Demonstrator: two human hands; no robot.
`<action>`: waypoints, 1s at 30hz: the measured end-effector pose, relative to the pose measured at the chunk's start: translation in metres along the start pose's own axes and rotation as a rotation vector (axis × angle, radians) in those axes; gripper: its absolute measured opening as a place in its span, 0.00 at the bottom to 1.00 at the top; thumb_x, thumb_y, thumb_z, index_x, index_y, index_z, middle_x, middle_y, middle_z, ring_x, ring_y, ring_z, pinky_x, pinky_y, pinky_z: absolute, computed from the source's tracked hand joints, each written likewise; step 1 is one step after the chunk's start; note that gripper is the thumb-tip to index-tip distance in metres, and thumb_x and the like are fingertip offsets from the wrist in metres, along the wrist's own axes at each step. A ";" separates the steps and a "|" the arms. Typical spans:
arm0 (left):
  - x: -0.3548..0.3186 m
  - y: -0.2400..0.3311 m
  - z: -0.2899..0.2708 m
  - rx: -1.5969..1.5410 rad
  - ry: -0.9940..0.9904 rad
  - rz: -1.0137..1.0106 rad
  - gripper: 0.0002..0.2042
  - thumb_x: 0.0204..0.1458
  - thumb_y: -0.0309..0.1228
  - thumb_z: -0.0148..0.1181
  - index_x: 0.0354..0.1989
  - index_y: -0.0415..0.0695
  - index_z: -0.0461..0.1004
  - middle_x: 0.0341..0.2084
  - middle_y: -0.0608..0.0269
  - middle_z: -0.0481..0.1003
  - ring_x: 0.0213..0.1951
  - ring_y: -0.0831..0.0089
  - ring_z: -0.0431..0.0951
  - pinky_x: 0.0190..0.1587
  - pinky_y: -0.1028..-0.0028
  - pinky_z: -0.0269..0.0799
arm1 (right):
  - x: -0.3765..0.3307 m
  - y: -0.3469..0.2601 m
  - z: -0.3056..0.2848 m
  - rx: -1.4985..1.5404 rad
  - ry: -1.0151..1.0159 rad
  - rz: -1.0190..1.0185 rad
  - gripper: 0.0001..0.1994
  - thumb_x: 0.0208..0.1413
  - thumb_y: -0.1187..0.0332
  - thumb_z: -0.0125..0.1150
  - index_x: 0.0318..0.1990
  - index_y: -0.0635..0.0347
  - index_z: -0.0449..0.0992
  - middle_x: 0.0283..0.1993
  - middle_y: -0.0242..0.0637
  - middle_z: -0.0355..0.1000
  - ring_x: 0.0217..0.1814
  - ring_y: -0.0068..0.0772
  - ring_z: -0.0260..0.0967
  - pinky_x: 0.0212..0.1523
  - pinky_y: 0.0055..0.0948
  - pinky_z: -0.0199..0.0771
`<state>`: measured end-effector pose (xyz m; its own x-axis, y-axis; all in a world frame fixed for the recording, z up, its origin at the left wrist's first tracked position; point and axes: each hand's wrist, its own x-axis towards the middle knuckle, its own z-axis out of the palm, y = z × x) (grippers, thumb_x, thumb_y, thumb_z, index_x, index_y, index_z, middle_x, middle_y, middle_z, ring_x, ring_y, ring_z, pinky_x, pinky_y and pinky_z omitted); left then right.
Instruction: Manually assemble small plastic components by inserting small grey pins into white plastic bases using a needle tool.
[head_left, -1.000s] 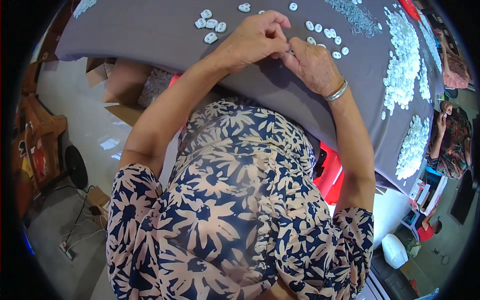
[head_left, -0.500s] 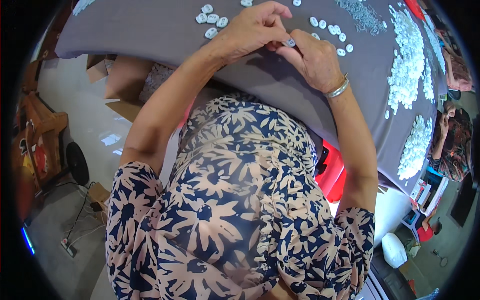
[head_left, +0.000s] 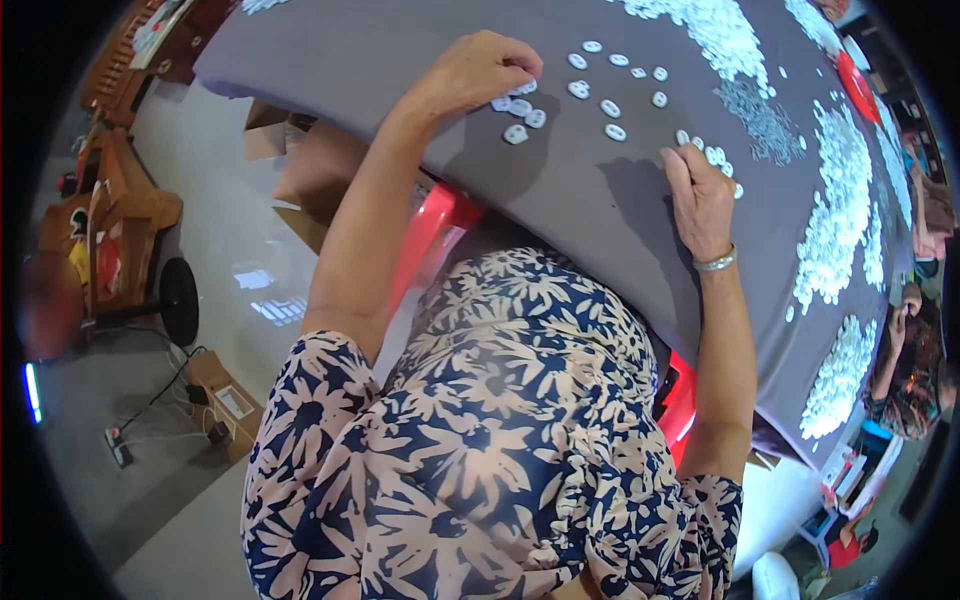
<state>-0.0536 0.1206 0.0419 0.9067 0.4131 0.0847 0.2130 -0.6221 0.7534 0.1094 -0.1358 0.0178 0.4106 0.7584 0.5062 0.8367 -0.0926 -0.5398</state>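
The left hand (head_left: 485, 72) curls its fingertips nearly together over the far side of the left cluster (head_left: 520, 107); whether they pinch a piece, I cannot tell. The right hand (head_left: 703, 195) is bunched, contents hidden, beside the right cluster (head_left: 715, 156). Between them, one oval (head_left: 615, 132) lies nearer the right hand, long axis slanting toward it.
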 end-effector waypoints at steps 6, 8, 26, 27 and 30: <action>0.003 -0.023 -0.010 0.061 0.157 0.020 0.11 0.50 0.33 0.57 0.36 0.39 0.78 0.27 0.63 0.75 0.31 0.78 0.72 0.36 0.76 0.68 | 0.003 0.002 0.002 0.017 0.005 -0.003 0.10 0.59 0.67 0.57 0.29 0.63 0.71 0.17 0.33 0.53 0.19 0.19 0.50 0.20 0.24 0.56; 0.005 -0.027 -0.012 0.001 0.227 -0.048 0.11 0.50 0.33 0.58 0.36 0.39 0.78 0.29 0.63 0.76 0.32 0.78 0.73 0.36 0.76 0.69 | 0.005 0.001 0.002 0.019 0.007 -0.011 0.11 0.59 0.66 0.57 0.28 0.63 0.70 0.17 0.33 0.53 0.19 0.19 0.49 0.20 0.24 0.55; 0.000 -0.012 0.046 0.163 0.089 0.450 0.29 0.28 0.55 0.72 0.35 0.48 0.72 0.38 0.59 0.67 0.44 0.59 0.66 0.46 0.62 0.58 | -0.005 0.006 0.003 0.036 0.057 0.009 0.15 0.58 0.69 0.54 0.21 0.66 0.62 0.15 0.43 0.53 0.17 0.32 0.50 0.21 0.34 0.54; 0.001 -0.009 0.046 0.176 0.093 0.464 0.29 0.28 0.55 0.72 0.35 0.48 0.72 0.38 0.59 0.67 0.44 0.59 0.66 0.46 0.62 0.58 | -0.005 0.005 0.006 0.055 0.035 0.010 0.16 0.58 0.69 0.54 0.21 0.66 0.62 0.15 0.43 0.53 0.17 0.32 0.50 0.21 0.35 0.54; 0.008 -0.005 0.043 0.167 0.014 0.391 0.29 0.28 0.54 0.72 0.34 0.47 0.73 0.37 0.62 0.67 0.43 0.61 0.66 0.45 0.63 0.58 | 0.001 0.005 0.006 0.079 0.037 0.039 0.16 0.58 0.69 0.54 0.21 0.66 0.62 0.16 0.44 0.54 0.16 0.34 0.51 0.21 0.35 0.54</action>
<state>-0.0315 0.0986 0.0110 0.9263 0.1330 0.3525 -0.0885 -0.8326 0.5467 0.1112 -0.1313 0.0115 0.4562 0.7311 0.5074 0.7894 -0.0692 -0.6100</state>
